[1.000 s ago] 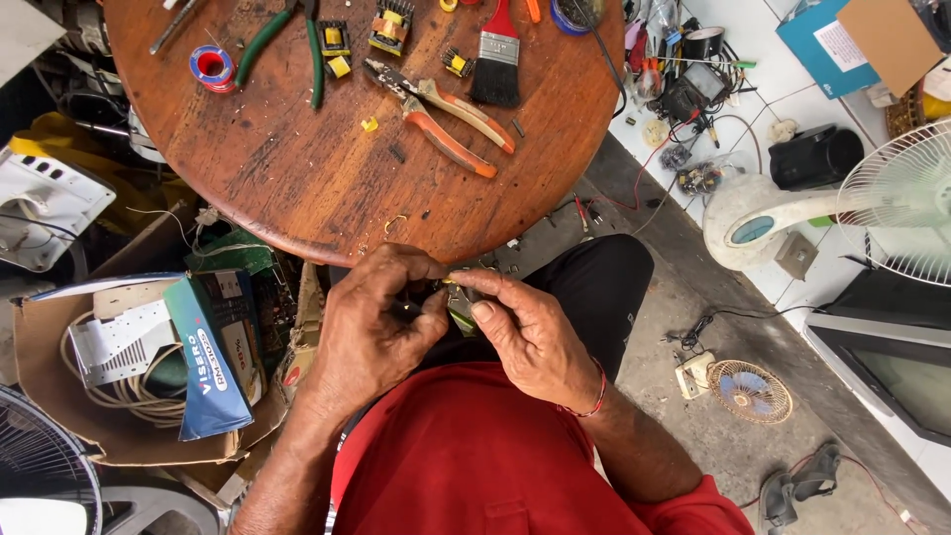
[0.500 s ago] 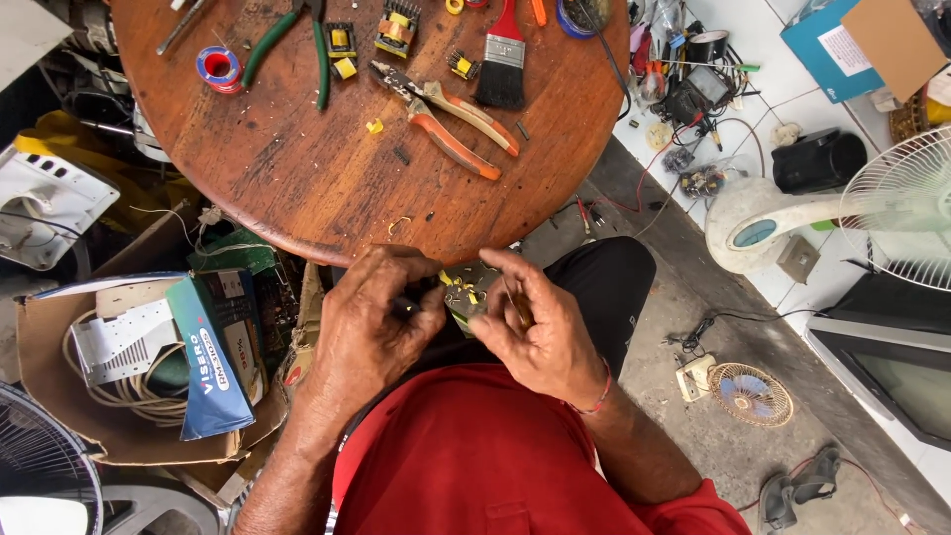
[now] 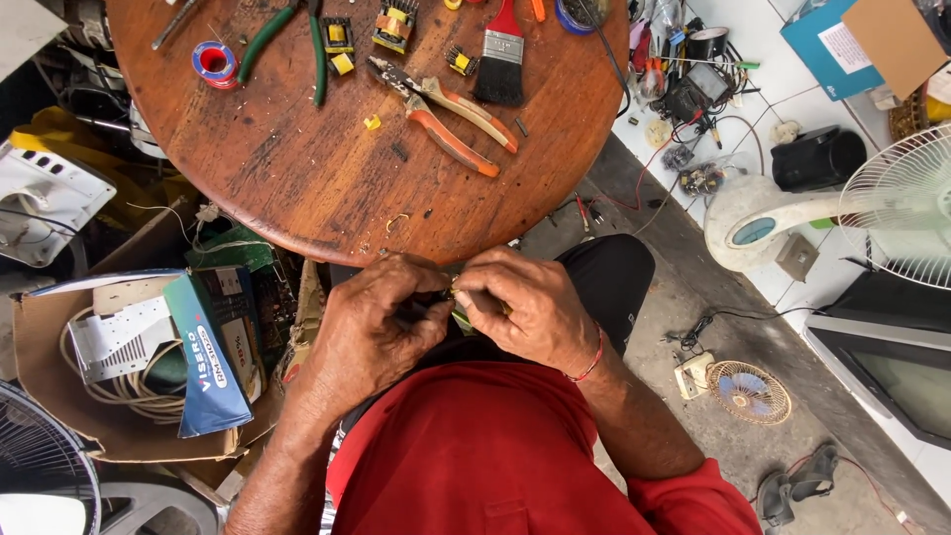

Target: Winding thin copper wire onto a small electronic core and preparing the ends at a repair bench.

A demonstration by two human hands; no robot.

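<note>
My left hand [image 3: 371,332] and my right hand [image 3: 530,307] meet just below the near edge of a round wooden table [image 3: 297,188], over my lap. Both pinch a small dark part [image 3: 451,295] with a bit of green and yellow on it; my fingers hide most of it. A red string bracelet circles my right wrist. On the table lie orange-handled pliers [image 3: 451,119], green-handled pliers [image 3: 292,40], a black brush with a red handle [image 3: 500,54], a roll of red tape [image 3: 214,61] and several small yellow transformers [image 3: 337,40].
A cardboard box [image 3: 59,376] with cables and a blue carton [image 3: 203,352] sits at my left. A white standing fan [image 3: 892,203], a small fan [image 3: 748,391], a black speaker [image 3: 817,159] and loose wires lie on the floor at my right.
My hands have closed tighter around the small part and my right fingers now cover more of it. The view has shifted slightly; nothing on the table has moved.
</note>
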